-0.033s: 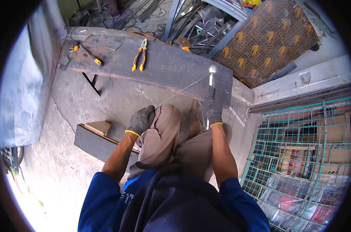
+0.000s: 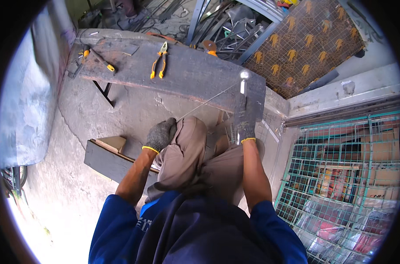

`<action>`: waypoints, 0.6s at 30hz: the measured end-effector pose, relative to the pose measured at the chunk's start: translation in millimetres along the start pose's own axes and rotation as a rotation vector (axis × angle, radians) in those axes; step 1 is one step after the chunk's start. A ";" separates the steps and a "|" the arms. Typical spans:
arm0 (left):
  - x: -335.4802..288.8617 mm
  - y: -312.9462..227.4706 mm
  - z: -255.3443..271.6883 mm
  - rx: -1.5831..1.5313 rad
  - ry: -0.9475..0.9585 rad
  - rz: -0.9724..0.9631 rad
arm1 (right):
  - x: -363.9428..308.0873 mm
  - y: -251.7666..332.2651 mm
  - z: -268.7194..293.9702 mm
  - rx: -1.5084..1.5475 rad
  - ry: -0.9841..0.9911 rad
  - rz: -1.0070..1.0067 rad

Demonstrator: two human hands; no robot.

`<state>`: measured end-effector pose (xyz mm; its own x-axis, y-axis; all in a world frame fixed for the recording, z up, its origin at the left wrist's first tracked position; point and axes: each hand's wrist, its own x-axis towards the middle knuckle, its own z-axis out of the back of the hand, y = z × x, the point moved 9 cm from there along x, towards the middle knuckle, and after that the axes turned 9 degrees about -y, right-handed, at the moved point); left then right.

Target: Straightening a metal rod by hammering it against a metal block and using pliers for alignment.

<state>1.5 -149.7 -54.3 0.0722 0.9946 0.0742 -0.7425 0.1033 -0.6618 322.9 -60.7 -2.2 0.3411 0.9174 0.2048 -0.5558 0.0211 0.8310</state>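
Note:
My left hand (image 2: 161, 134), in a grey knit glove with a yellow cuff, is closed around the near end of a thin metal rod (image 2: 205, 103) beside my left knee. The rod slants up to the right, its far end over the dark bench (image 2: 195, 68). My gloved right hand (image 2: 245, 125) grips a hammer (image 2: 243, 86) by its handle. The hammer's shiny metal head is above the bench's right end, close to the rod's tip; whether they touch I cannot tell. Pliers (image 2: 160, 61) with orange-and-black handles lie on the bench.
A screwdriver-like tool (image 2: 104, 61) with a yellow-tipped handle lies at the bench's left. An angled dark board (image 2: 116, 160) rests left of my legs. Behind the bench are metal scraps (image 2: 235, 37) and a patterned brown panel (image 2: 296, 48). Green wire mesh (image 2: 336, 176) stands at right.
The hammer head has shifted slightly up and to the right with my right hand and looks less blurred. My left hand and the rod have hardly moved.

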 end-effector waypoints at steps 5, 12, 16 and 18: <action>0.7 3.1 -1.8 0.001 0.042 0.024 | -9.7 78.2 24.0 0.026 -0.191 0.152; 2.3 -10.0 7.7 0.008 0.014 -0.020 | -10.2 -29.8 -32.0 -0.057 0.053 -0.119; -2.8 -1.6 5.1 0.022 0.073 -0.006 | -42.0 -44.1 -41.7 0.278 0.163 -0.532; -2.1 2.7 3.2 -0.028 0.100 0.009 | -42.8 -40.3 -34.0 0.317 0.075 -0.454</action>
<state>-2.8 -151.6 -53.9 0.1327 0.9911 -0.0062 -0.7247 0.0928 -0.6828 304.9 -87.3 -62.1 0.4321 0.8700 -0.2374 -0.1067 0.3107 0.9445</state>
